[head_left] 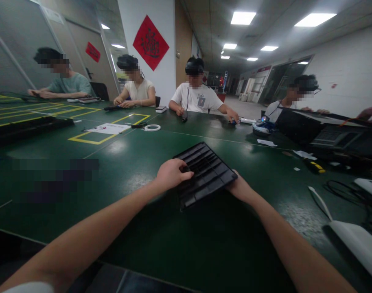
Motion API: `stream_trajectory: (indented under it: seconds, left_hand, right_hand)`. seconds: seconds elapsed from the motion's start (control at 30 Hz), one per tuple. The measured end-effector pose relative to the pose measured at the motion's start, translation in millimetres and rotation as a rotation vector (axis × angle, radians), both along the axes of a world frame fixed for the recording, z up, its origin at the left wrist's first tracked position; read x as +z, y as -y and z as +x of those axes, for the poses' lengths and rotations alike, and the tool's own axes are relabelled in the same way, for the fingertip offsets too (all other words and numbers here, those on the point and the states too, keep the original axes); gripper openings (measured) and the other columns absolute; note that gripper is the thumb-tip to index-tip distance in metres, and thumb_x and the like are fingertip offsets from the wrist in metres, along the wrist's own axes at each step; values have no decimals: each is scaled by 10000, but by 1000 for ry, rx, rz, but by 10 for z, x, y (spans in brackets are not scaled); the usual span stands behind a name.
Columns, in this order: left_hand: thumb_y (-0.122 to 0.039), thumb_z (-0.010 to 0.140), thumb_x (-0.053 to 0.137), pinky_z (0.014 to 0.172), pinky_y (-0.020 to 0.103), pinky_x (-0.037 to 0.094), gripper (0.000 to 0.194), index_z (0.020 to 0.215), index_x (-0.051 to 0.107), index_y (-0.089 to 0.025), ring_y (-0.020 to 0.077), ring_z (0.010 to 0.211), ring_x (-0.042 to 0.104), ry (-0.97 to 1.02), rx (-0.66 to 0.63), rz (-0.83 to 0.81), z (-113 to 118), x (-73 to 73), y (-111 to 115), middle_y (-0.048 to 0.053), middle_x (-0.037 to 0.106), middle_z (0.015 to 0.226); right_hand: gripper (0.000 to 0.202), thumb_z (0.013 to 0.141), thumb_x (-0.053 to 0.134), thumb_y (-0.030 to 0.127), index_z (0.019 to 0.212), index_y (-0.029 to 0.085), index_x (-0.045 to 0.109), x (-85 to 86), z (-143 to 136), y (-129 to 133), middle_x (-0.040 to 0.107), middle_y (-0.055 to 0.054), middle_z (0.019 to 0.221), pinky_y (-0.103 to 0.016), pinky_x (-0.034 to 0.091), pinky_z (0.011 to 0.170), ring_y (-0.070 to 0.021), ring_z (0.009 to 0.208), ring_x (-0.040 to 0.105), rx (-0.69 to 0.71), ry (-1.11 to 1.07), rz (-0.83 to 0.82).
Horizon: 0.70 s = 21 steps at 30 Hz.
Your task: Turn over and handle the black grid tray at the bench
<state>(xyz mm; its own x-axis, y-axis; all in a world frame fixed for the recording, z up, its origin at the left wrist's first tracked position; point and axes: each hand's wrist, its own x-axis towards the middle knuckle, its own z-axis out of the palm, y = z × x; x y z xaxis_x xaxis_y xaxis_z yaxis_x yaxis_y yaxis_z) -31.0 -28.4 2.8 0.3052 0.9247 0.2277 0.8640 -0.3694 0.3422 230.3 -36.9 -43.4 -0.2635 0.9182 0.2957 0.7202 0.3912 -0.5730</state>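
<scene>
A panel is spanning the space between the left hand and the right hand, above the table. Beyond it, to the left, a tape roll is lying on the table; scissors and a sheet are lying successively farther left. A hand tool is lying to the right. A person is sitting opposite.

One black, ribbed, rectangular plastic panel and two bare hands, the left hand and the right hand, are counted. One green tabletop and one flat white ring are seen; four people in dark headsets and two red paper signs are also counted.
</scene>
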Motion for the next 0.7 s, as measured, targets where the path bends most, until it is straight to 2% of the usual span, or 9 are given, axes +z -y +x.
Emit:
stream_trajectory:
  seconds: [0.03,0.1,0.2,0.27,0.37,0.43,0.53,0.63,0.7]
  left_hand:
    - [-499,716,526,599,278,387,395,868,654,-158,206,746,576,-19,77,-18,-104,17,-77,79,642,843]
    - [-534,720,498,578,267,380,421,861,662,-173,214,755,587,-80,252,-66,-332,47,-229,84,654,865]
    - [-584,709,468,585,268,396,467,811,666,-174,245,788,600,-212,454,-138,-632,79,-389,105,661,885]
    - [-599,695,471,605,283,412,485,772,663,-160,271,812,602,-286,523,-152,-762,94,-439,131,658,902]
    - [-604,690,475,627,299,423,498,753,655,-145,289,825,603,-353,504,-172,-868,101,-474,153,654,893]
    - [-591,697,476,633,303,426,489,764,652,-140,293,827,604,-381,447,-186,-898,92,-490,156,654,882]
    - [-534,705,499,641,307,428,435,784,647,-133,295,840,600,-393,405,-168,-865,53,-488,160,652,891]
    - [-500,728,497,657,291,425,395,790,639,-136,273,862,593,-337,367,-99,-681,-16,-418,150,647,916]
    - [-485,751,486,668,288,425,385,824,636,-138,256,865,589,-256,263,-47,-476,-71,-333,136,643,931]
  right_hand:
    - [321,690,586,261,995,162,591,18,110,-39,607,-74,1006,-425,420,912,-228,959,538,-48,26,-5]
    - [427,706,558,304,1101,141,542,41,348,-109,578,-97,1087,-446,384,950,-262,1031,501,-265,133,-23]
    - [465,742,497,371,1146,143,518,57,633,-160,556,-125,1118,-462,392,929,-305,1058,487,-472,279,-158]
    - [562,743,471,441,1213,132,464,74,728,-150,496,-162,1200,-511,376,915,-367,1109,442,-551,367,-230]
    - [716,747,387,543,1291,79,352,108,762,-105,359,-227,1312,-592,306,900,-461,1175,324,-627,447,-217]
    - [675,775,336,516,1266,54,375,109,748,-90,390,-250,1270,-582,308,884,-454,1152,354,-608,442,-224]
    - [541,791,382,427,1186,65,464,56,665,-111,496,-214,1151,-497,368,885,-373,1076,453,-535,425,-244]
    - [473,772,473,361,1171,107,487,-8,441,-129,517,-151,1163,-462,369,938,-322,1108,430,-408,334,-172]
    - [445,750,517,314,1153,127,504,-28,217,-101,520,-120,1177,-470,328,993,-301,1150,393,-292,224,-120]
